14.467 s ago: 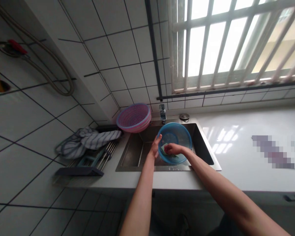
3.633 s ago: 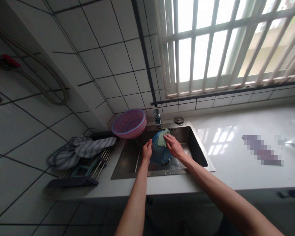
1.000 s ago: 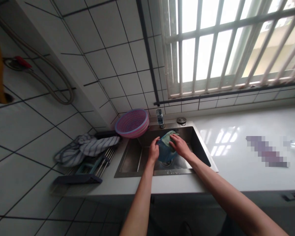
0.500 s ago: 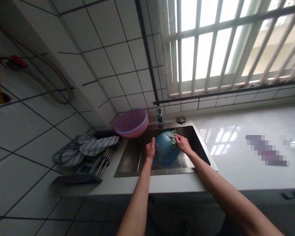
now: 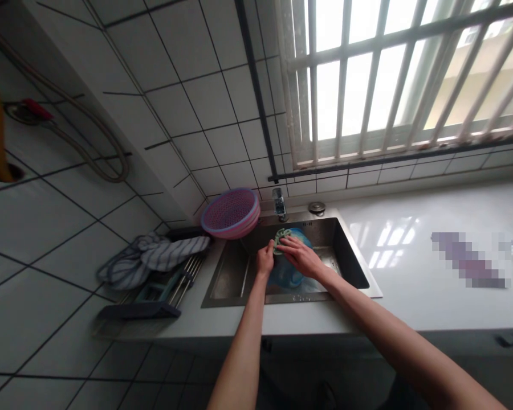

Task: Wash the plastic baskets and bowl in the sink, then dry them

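A blue plastic basket is tilted inside the steel sink. At its left rim, my left hand is closed and holds the basket up. My right hand presses a crumpled green cloth against the basket's upper left part, close to my left fingers. The right fingers lie over the cloth and cover part of it. Both hands and forearms hide some of the basket.
A pink basket with a blue rim sits at the sink's back left corner. Behind the sink stand a faucet and a drain strainer. Left of it, a striped cloth lies on a rack.
My right hand has slid the green cloth leftward across the basket, from its right upper side towards my left hand. The left hand keeps its hold, and the basket has turned slightly.
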A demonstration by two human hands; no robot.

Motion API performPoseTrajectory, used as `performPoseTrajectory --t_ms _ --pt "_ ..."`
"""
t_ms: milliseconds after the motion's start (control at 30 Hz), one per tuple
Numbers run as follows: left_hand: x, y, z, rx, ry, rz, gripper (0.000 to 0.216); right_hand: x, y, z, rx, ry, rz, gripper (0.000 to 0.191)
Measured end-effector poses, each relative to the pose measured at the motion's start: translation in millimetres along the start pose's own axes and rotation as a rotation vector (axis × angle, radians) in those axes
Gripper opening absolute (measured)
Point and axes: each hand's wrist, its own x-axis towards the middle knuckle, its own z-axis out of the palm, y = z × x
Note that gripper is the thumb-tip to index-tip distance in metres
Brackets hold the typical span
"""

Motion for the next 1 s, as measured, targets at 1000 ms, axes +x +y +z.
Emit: performPoseTrajectory --t_ms 1000 --pt "-16 11 11 0.257 -0.143 0.122 0.029 -8 43 1 -0.064 0.007 0.220 0.053"
